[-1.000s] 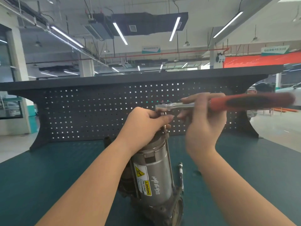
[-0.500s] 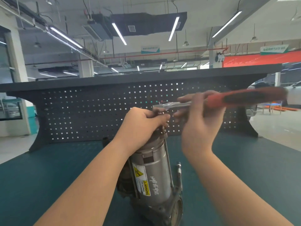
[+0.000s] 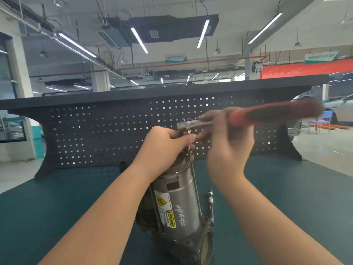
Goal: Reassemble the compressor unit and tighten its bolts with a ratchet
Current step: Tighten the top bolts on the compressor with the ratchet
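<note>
Behind the green bench [image 3: 57, 207] stands a dark pegboard [image 3: 114, 134] pierced with small square holes, and past it a workshop hall with strip lights; the hanging signs there are too small to read. On the bench mat, near the middle, the compressor [image 3: 177, 203] stands tilted, a grey metal cylinder with a cast flange at its near end that the bottom edge of the view cuts off. Its far top end is hidden under the left hand [image 3: 164, 144], whose fingers curl round it and hold it. A yellow label on the cylinder reads "WARNING" and "Hot surface" under a hazard triangle; beside it runs handwriting in white marker that I cannot make out. A thin steel rod lies along the cylinder's right side, and a short metal fitting [image 3: 210, 203] sticks up just right of the flange. The right hand [image 3: 229, 148] is blurred; its fingers wrap the ratchet [image 3: 254, 116] where the steel shank meets the red and black handle. The ratchet's head sits over the compressor's top end, just above the left hand's fingertips; the bolt beneath is hidden.
</note>
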Demonstrator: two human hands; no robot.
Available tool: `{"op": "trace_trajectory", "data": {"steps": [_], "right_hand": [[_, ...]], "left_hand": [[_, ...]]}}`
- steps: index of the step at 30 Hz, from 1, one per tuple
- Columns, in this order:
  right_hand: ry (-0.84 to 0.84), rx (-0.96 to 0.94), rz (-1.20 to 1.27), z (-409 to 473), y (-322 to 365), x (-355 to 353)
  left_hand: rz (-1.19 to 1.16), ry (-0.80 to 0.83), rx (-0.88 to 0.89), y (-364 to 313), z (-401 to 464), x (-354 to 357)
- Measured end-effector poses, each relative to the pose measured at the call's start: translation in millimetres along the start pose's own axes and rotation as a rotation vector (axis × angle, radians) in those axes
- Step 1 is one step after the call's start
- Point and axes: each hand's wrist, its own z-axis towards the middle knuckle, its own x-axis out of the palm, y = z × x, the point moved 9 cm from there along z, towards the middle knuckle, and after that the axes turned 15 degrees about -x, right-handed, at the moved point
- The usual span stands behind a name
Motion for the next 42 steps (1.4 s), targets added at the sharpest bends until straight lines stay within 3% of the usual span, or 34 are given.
{"op": "trace_trajectory", "data": {"steps": [2,4,6,9,10,11,13,16,17,18,20,24,26,28,29,32,33,34,36,39,40,41,42], "right_hand": [[-0.303,0.376,0.156,-5,-36,-25],[-0.359,0.442,0.195,-8,-45,-28],[-0.131,0.137,0.088,3,-18,-16],[0.470,-0.336,-0.185,-5,23,30],[0.559,-0.440,-0.245,-12,28,36],[0.545,-0.471,-0.232,-14,31,35],[0.302,-0.295,-0.079,-4,22,17],[-0.253,0.322,0.188,-1,-32,-23],[-0.389,0.477,0.270,-10,-47,-27],[-0.444,0.516,0.293,-15,-52,-30],[-0.287,0.271,0.188,-6,-33,-24],[0.455,-0.514,-0.212,-8,34,30],[0.511,-0.612,-0.265,-16,39,33],[0.352,-0.419,-0.153,-5,30,22],[0.195,-0.259,-0.097,2,19,8],[-0.399,0.483,0.276,-8,-47,-29],[-0.523,0.646,0.368,-20,-62,-30],[-0.552,0.690,0.396,-24,-67,-29],[-0.364,0.440,0.282,-9,-51,-27],[0.283,-0.303,-0.055,7,18,10],[0.462,-0.458,-0.111,-2,29,25],[0.530,-0.511,-0.145,-8,31,29],[0.487,-0.469,-0.145,-6,28,26]], "left_hand": [[-0.016,0.016,0.008,-1,-2,2],[-0.013,0.018,0.028,-2,-3,4],[-0.039,0.014,0.003,0,-1,3],[0.030,-0.011,-0.011,0,2,4],[0.020,-0.003,-0.023,0,3,5],[-0.019,0.014,-0.031,-1,2,5],[-0.065,0.039,-0.016,-1,0,5],[-0.115,0.057,-0.001,-2,-3,8],[-0.121,0.054,0.004,-2,-3,7],[-0.111,0.047,0.005,-2,-3,8],[-0.121,0.034,0.005,-2,-2,7],[-0.008,-0.011,0.061,-3,0,17],[0.046,-0.012,0.050,-1,3,18],[0.017,-0.015,0.029,1,2,11],[-0.016,-0.006,0.023,0,-1,5],[-0.046,0.016,0.024,-1,-3,4],[-0.038,0.016,0.024,-1,-3,7],[-0.034,0.019,0.022,-2,-5,7],[-0.027,0.023,0.004,0,-3,9],[0.042,-0.006,-0.057,0,2,6],[0.085,-0.023,-0.071,1,4,5],[0.117,-0.032,-0.067,1,5,5],[0.118,-0.029,-0.040,-1,5,5]]}}
